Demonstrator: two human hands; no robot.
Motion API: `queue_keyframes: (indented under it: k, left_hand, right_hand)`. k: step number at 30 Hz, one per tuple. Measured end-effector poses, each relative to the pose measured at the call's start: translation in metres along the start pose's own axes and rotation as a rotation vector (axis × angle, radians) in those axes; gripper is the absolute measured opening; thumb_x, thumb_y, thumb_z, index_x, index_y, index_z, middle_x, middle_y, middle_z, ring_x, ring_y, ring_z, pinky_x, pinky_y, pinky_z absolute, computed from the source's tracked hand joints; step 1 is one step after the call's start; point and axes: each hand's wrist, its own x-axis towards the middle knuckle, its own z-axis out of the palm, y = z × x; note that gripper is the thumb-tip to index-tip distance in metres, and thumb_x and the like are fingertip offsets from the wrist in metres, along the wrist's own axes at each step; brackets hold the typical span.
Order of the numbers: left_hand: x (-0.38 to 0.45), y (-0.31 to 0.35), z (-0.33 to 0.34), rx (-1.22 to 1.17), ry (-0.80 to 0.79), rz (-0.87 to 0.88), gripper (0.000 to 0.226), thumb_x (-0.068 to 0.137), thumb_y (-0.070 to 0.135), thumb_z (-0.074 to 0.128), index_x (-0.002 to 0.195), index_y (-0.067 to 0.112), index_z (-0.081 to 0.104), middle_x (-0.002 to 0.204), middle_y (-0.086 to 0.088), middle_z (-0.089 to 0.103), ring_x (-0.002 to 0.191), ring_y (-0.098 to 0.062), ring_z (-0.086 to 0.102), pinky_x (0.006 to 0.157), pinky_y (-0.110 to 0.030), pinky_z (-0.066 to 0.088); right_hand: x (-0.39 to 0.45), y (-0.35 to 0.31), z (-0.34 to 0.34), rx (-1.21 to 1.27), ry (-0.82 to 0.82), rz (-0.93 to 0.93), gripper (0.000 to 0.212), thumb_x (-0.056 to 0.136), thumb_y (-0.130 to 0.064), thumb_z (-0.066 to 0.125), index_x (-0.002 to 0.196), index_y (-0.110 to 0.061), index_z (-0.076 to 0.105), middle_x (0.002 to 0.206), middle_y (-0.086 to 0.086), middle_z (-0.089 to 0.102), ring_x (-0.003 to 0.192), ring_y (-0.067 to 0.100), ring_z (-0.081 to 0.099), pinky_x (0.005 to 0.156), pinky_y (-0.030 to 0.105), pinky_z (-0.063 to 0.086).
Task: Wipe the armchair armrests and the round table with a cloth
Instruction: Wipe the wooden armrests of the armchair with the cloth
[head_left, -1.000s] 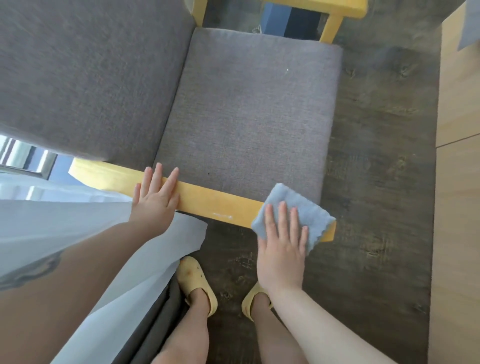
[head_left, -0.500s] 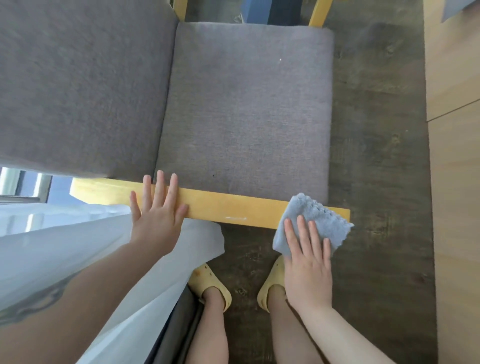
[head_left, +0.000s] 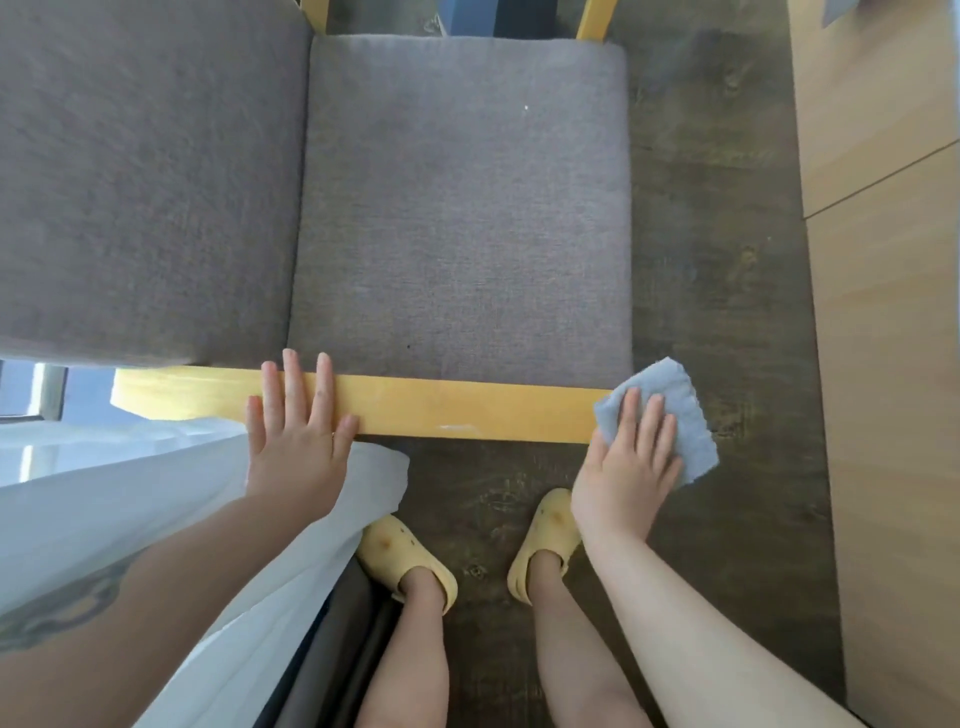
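Observation:
The armchair has grey cushions (head_left: 457, 208) and yellow wooden armrests. Its near armrest (head_left: 467, 408) runs left to right in front of me. My right hand (head_left: 626, 467) lies flat on a light blue cloth (head_left: 675, 410), pressing it on the armrest's right end, where the cloth hangs past the tip. My left hand (head_left: 296, 431) rests flat on the same armrest further left, fingers spread, holding nothing. The far armrest (head_left: 592, 18) shows only as yellow posts at the top. The round table is out of view.
A white sheer curtain (head_left: 156, 499) hangs at my left, under my left arm. A light wooden cabinet (head_left: 893, 312) lines the right side. The floor (head_left: 717, 260) is dark wood. My feet in yellow clogs (head_left: 405, 556) stand just below the armrest.
My right hand slid the cloth rightward along the armrest to its end. My left hand stayed flat on the armrest. The view shifted a little.

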Motion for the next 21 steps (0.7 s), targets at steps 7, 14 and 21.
queue_keyframes:
  k: [7, 14, 21]
  left_hand:
    - [-0.001, 0.008, -0.002, -0.034, 0.005, -0.003, 0.065, 0.095, 0.046, 0.008, 0.153, 0.017, 0.007, 0.159, -0.016, 0.006, 0.146, -0.036, 0.004, 0.113, -0.056, 0.016]
    - [-0.001, 0.009, -0.002, -0.053, 0.018, -0.011, 0.058, 0.100, 0.045, 0.013, 0.153, 0.023, 0.002, 0.161, -0.008, 0.000, 0.147, -0.030, -0.005, 0.116, -0.050, 0.006]
    - [-0.001, 0.002, -0.008, -0.121, 0.021, 0.012, 0.060, 0.099, 0.045, 0.018, 0.153, 0.024, 0.002, 0.161, -0.001, 0.000, 0.148, -0.024, -0.005, 0.118, -0.047, 0.006]
  right_hand:
    - [-0.022, 0.014, 0.007, -0.101, -0.023, -0.421, 0.063, 0.100, -0.030, 0.035, 0.154, -0.026, 0.003, 0.161, -0.001, -0.001, 0.148, 0.021, -0.004, 0.119, 0.048, 0.010]
    - [-0.021, -0.047, 0.016, 0.029, 0.006, -0.266, 0.061, 0.101, -0.031, 0.031, 0.154, -0.022, 0.003, 0.161, 0.003, -0.005, 0.148, 0.025, -0.009, 0.120, 0.046, 0.004]
    - [-0.025, 0.003, 0.013, -0.105, 0.013, -0.431, 0.065, 0.098, -0.027, 0.046, 0.154, -0.024, 0.013, 0.161, 0.001, 0.008, 0.148, 0.023, 0.003, 0.118, 0.049, 0.015]
